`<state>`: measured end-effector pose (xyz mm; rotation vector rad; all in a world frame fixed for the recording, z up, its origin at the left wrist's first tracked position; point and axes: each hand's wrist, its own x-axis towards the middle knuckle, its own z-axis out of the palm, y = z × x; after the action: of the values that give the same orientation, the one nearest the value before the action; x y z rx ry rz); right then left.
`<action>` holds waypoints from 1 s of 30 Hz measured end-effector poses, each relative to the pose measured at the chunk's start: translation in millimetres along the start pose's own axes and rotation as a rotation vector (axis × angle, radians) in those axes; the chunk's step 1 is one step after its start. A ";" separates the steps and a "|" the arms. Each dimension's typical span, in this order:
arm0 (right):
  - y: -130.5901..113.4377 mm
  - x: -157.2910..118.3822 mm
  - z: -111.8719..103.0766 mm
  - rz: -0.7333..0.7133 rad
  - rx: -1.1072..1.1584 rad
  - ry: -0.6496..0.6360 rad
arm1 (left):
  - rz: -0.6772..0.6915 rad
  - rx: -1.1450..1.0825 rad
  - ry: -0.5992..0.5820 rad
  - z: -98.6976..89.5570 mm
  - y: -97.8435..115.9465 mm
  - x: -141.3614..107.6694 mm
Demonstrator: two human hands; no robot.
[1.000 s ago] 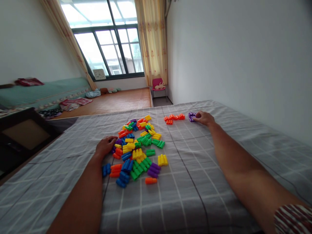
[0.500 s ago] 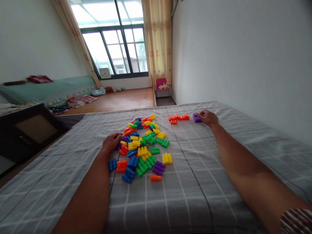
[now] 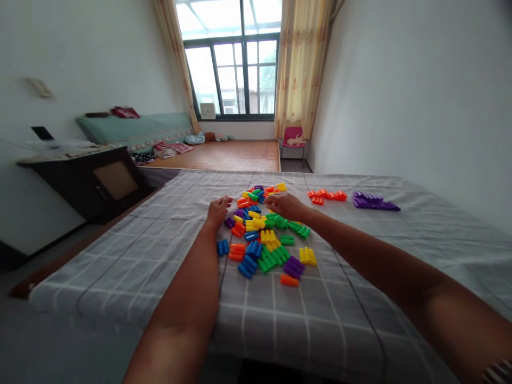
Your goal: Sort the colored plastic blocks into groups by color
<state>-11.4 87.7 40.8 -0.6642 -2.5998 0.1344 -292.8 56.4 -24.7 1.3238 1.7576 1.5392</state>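
A mixed pile of plastic building blocks in ribbed, tube-like shapes lies on the grey checked cloth (image 3: 168,250). Beside the pile's far left edge is my left hand (image 3: 218,210), its fingers loosely apart and holding nothing that I can see. My right hand (image 3: 286,204) reaches over the far part of the pile, fingers loosely stretched and pointing left; it hides some blocks. Green blocks (image 3: 276,258), yellow blocks (image 3: 308,256) and blue blocks (image 3: 248,265) lie nearer me. Off to the right sit a row of orange blocks (image 3: 327,195) and a group of purple blocks (image 3: 374,201).
A single orange block (image 3: 289,280) lies at the pile's near edge. Behind the cloth-covered surface is a low bed with a brown mat (image 3: 236,153). A dark cabinet (image 3: 108,178) stands on the left, a pink chair (image 3: 294,134) at the back, and a white wall (image 3: 420,96) on the right.
My right hand has left the purple blocks on the right and moved left over the pile. My left hand has lifted slightly off the pile's edge. The whole view has shifted.
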 end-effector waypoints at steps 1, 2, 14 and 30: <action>-9.9 14.4 9.5 -0.027 -0.018 -0.033 | 0.002 -0.016 0.008 0.0 0.2 -0.4; -18.5 28.2 18.6 -0.041 -0.044 -0.061 | 0.002 -0.026 0.009 -0.1 0.1 -0.7; -30.0 64.6 48.6 0.180 0.314 -0.080 | 0.029 0.021 -0.044 0.8 -7.6 2.9; 226.6 -189.9 -94.3 1.087 0.011 0.712 | 0.058 0.280 -0.126 -10.6 -8.0 9.6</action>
<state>277.3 194.9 3.3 -1.6770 -1.3571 0.1914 -308.6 60.1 -26.8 1.5810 1.9198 1.2402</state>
